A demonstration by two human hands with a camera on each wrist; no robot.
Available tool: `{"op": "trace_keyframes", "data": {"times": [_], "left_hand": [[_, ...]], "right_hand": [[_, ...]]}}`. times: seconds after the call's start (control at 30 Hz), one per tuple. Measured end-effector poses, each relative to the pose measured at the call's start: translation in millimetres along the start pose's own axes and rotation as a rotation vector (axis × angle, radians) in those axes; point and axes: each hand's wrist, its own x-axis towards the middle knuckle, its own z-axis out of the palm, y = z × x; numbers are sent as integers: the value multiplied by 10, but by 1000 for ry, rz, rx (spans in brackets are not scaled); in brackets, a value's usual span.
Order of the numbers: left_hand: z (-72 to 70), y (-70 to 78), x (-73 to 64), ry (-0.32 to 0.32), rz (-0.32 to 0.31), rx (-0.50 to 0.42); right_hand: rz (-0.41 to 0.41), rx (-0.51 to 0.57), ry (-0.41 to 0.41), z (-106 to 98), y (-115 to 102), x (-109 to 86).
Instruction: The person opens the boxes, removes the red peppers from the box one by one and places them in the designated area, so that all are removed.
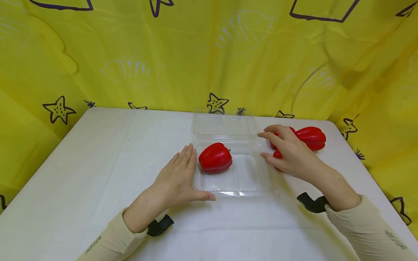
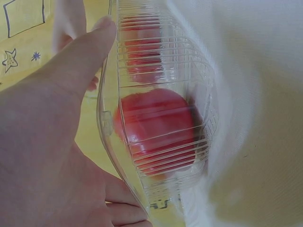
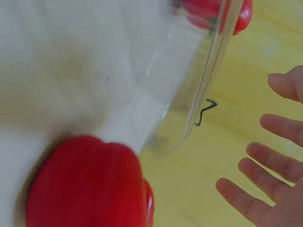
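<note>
A clear plastic clamshell box [image 1: 245, 174] stands open on the table, its lid [image 1: 225, 126] folded back at the rear. One red bell pepper [image 1: 215, 158] with a green stem lies in the left part of its base. My left hand [image 1: 177, 177] rests along the box's left side, fingers straight, thumb spread at the front corner; the left wrist view shows the hand [image 2: 52, 132] against the rim. Past the box's right edge hovers my right hand [image 1: 290, 150], fingers spread and loosely bent. In the right wrist view nothing is between its fingers [image 3: 272, 127].
More red bell peppers [image 1: 311, 138] lie right of the box, partly hidden by the right hand; one pepper [image 3: 87, 184] looms close in the right wrist view. The white table [image 1: 81, 174] ends at a yellow patterned curtain [image 1: 183, 47] behind and on both sides.
</note>
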Motion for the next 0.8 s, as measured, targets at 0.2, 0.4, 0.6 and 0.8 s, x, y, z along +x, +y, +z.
{"op": "trace_keyframes", "data": {"times": [0.2,0.4,0.6,0.8], "left_hand": [[-3,-1,-1,-3,-2,2],[-1,1,5,-1,0,4],[-1,2,7,-3,-1,6],[0,1,7,1,1,5]], "right_hand": [[-10,40,-4,44,-101,56],[-29,43,0,109,-158,93],[-48,56,-13,168,-222,138],[-69,84,-25,216,-288,170]]}}
